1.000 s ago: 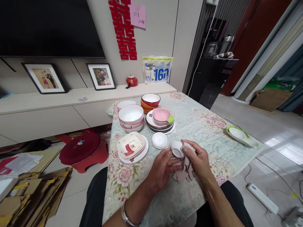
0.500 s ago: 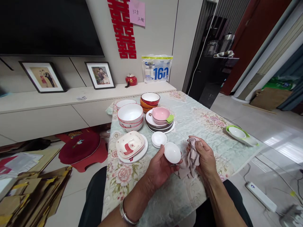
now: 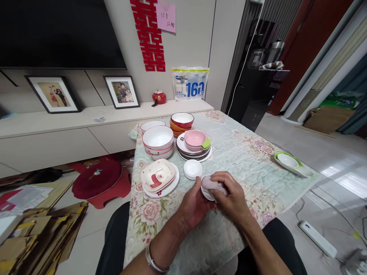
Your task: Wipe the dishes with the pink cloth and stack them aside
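My left hand (image 3: 195,202) holds a small white dish (image 3: 205,194) by its rim, tilted above the front of the table. Closed on a pinkish-grey cloth (image 3: 211,183), my right hand (image 3: 231,194) presses it into the dish, covering most of the inside. Just behind them stands a short stack of matching small white dishes (image 3: 193,168). To the left, cream patterned square dishes (image 3: 157,175) rest on a white plate (image 3: 174,182). Farther back are stacked plates (image 3: 195,156) topped by pink bowls (image 3: 195,138) with a green handle.
White red-rimmed bowls (image 3: 158,138) and a red bowl on orange ones (image 3: 182,120) stand toward the back of the floral-covered table (image 3: 223,141). Green and white oval dishes (image 3: 294,162) lie near the right edge. A red stool (image 3: 99,177) is left of the table.
My right hand has moved left, bringing the cloth from beside the white dish into it. My left hand keeps its hold on the dish. The stacks have not moved.
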{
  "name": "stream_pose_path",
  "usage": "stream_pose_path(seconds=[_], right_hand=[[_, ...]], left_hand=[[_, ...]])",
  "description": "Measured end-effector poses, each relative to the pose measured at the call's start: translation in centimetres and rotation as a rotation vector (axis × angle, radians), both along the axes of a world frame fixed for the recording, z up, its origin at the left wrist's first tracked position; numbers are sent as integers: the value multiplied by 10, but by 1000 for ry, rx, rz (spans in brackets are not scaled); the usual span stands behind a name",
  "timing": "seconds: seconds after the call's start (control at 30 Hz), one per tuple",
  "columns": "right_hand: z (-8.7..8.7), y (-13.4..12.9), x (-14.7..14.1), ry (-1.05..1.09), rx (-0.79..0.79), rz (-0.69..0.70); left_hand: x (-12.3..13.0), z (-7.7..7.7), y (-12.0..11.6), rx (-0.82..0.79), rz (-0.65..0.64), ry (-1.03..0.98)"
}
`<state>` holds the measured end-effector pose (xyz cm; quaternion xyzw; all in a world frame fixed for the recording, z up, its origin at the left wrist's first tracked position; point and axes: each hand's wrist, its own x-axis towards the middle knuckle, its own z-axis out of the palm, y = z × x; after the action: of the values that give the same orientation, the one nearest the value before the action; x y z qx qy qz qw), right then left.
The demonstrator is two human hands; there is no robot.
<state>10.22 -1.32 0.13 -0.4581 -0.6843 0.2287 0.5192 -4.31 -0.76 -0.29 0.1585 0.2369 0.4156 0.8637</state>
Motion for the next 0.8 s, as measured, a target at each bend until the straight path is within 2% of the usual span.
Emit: stream_pose_path(seconds=[0.1,0.23,0.33,0.43,0.53,0.67,0.73,0.8], right_hand=[[-1,0,-3,-175,132,14],[-5,2,-4,-312,172,-74],[-8,3,-3,-369,119,-155],[-8,3,-1,-353,-13,-164],[-3,2,2,-216,-224,-39],[4,1,4,206,-519,173],[3,0,2,460,-608,196],[0,-1,-1,637,-629,149]], left_hand=[[1,-1,-2,21,-28,19],[4,0,-5,77,13,52],[5,2,-7,180,130,117],[3,2,-9,297,197,228],[0,2,-8,388,180,299],[0,0,-7,434,177,269],[1,-2,-7,430,170,264],[2,-3,-7,403,170,249]])
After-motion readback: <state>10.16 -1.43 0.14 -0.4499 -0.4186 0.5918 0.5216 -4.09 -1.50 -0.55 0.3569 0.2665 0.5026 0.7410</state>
